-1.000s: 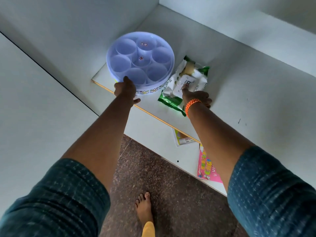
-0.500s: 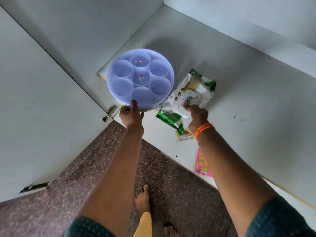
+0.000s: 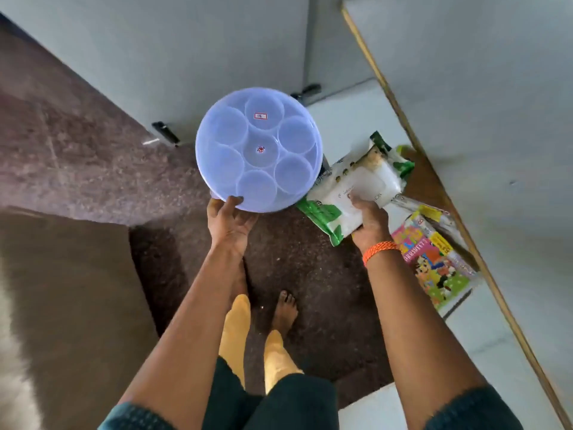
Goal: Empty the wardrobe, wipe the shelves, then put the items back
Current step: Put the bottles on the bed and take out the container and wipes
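- Left hand (image 3: 229,221): grips the near rim of the round box (image 3: 259,148), thumb on top of the lid, fingers underneath.
- Round box: pale violet, translucent lid, seven round cups visible inside, one in the middle and six round it. A small sticker sits on the far cup. The box is held in the air above the floor (image 3: 93,169), clear of the shelf (image 3: 483,119), roughly level.
- Right hand (image 3: 369,218): grasps the near end of the packet (image 3: 356,184), thumb on top, fingers underneath.
- Packet: white with green ends, soft, held in the air just right of the box, in front of the shelf edge. Whether it touches the box cannot be told.
- Right wrist: carries an orange band (image 3: 380,250).
- Books (image 3: 434,259): colourful covers, lying on a lower shelf, under the right hand and to its right.
- Floor: dark speckled stone; two bare feet (image 3: 285,308) stand below the hands.
- Door (image 3: 173,57): pale, open, to the left, with hinges (image 3: 166,133) at its edge.
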`<control>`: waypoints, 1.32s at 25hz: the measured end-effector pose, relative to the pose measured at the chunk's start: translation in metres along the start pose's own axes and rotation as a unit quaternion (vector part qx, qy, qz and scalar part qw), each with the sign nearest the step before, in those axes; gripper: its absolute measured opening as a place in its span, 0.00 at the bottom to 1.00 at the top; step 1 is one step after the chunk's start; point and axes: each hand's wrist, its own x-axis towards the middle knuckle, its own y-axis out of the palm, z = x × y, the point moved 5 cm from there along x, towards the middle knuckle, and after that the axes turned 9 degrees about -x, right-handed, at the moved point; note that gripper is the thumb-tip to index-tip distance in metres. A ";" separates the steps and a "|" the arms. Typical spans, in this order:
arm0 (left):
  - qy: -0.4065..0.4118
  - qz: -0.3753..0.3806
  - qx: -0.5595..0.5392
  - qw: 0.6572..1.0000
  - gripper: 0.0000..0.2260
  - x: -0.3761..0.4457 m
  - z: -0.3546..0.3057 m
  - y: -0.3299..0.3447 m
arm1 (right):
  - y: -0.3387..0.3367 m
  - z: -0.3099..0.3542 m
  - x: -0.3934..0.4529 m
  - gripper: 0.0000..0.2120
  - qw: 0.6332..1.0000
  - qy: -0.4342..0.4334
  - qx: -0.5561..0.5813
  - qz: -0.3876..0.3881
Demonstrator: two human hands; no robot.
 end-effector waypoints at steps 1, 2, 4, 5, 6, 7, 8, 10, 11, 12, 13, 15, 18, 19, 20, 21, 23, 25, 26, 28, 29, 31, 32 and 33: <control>0.029 -0.042 -0.003 0.999 0.16 -0.006 -0.019 -0.035 | 0.013 -0.021 -0.007 0.13 0.999 0.012 -0.019 0.025; 0.062 -0.090 -0.014 0.994 0.16 -0.014 -0.041 -0.075 | 0.032 -0.042 -0.019 0.14 0.997 0.027 -0.052 0.055; 0.099 -0.156 -0.016 0.983 0.17 -0.027 -0.064 -0.127 | 0.047 -0.063 -0.031 0.11 0.993 0.034 -0.078 0.077; 0.115 -0.189 -0.024 0.975 0.17 -0.034 -0.077 -0.158 | 0.063 -0.079 -0.037 0.10 0.989 0.042 -0.101 0.097; 0.125 -0.218 -0.038 0.967 0.18 -0.042 -0.086 -0.188 | 0.080 -0.093 -0.046 0.09 0.983 0.048 -0.130 0.123; 0.131 -0.244 -0.057 0.959 0.18 -0.050 -0.093 -0.216 | 0.099 -0.107 -0.055 0.08 0.974 0.052 -0.160 0.149; 0.134 -0.265 -0.081 0.951 0.18 -0.057 -0.098 -0.239 | 0.117 -0.120 -0.066 0.08 0.965 0.057 -0.188 0.176; 0.142 -0.305 -0.136 0.932 0.21 -0.073 -0.104 -0.275 | 0.151 -0.148 -0.091 0.09 0.944 0.072 -0.232 0.225; 0.148 -0.318 -0.161 0.923 0.23 -0.080 -0.106 -0.289 | 0.166 -0.162 -0.103 0.09 0.934 0.078 -0.247 0.246; 0.152 -0.324 -0.181 0.916 0.24 -0.085 -0.106 -0.299 | 0.178 -0.173 -0.114 0.09 0.927 0.082 -0.258 0.260; 0.157 -0.328 -0.200 0.910 0.24 -0.091 -0.107 -0.310 | 0.190 -0.185 -0.126 0.09 0.919 0.085 -0.270 0.275; 0.161 -0.329 -0.227 0.902 0.25 -0.104 -0.117 -0.335 | 0.212 -0.213 -0.153 0.07 0.906 0.086 -0.288 0.299; 0.186 -0.336 -0.249 0.889 0.26 -0.131 -0.144 -0.381 | 0.235 -0.266 -0.202 0.07 0.885 0.090 -0.316 0.329; 0.200 -0.333 -0.260 0.884 0.24 -0.142 -0.153 -0.396 | 0.241 -0.284 -0.220 0.07 0.876 0.093 -0.326 0.344; 0.209 -0.331 -0.262 0.882 0.21 -0.151 -0.161 -0.407 | 0.245 -0.299 -0.234 0.09 0.869 0.090 -0.333 0.356; 0.215 -0.333 -0.261 0.880 0.19 -0.160 -0.167 -0.419 | 0.249 -0.315 -0.250 0.12 0.860 0.088 -0.340 0.369; 0.220 -0.336 -0.258 0.879 0.20 -0.175 -0.174 -0.445 | 0.254 -0.344 -0.282 0.23 0.840 0.095 -0.353 0.400; 0.213 -0.339 -0.266 0.877 0.19 -0.184 -0.174 -0.464 | 0.255 -0.368 -0.309 0.33 0.811 0.118 -0.375 0.433; 0.206 -0.339 -0.269 0.878 0.19 -0.187 -0.172 -0.473 | 0.255 -0.378 -0.322 0.34 0.797 0.125 -0.389 0.445; 0.195 -0.331 -0.277 0.881 0.18 -0.190 -0.171 -0.483 | 0.256 -0.393 -0.336 0.33 0.781 0.130 -0.406 0.457; 0.194 -0.328 -0.278 0.882 0.19 -0.190 -0.171 -0.489 | 0.257 -0.399 -0.341 0.31 0.779 0.136 -0.406 0.458; 0.199 -0.327 -0.283 0.879 0.23 -0.191 -0.174 -0.502 | 0.265 -0.410 -0.351 0.26 0.771 0.155 -0.407 0.465; 0.199 -0.330 -0.285 0.877 0.25 -0.191 -0.177 -0.507 | 0.272 -0.414 -0.355 0.22 0.764 0.159 -0.410 0.473; 0.201 -0.335 -0.288 0.874 0.25 -0.189 -0.182 -0.513 | 0.280 -0.418 -0.361 0.19 0.756 0.162 -0.411 0.483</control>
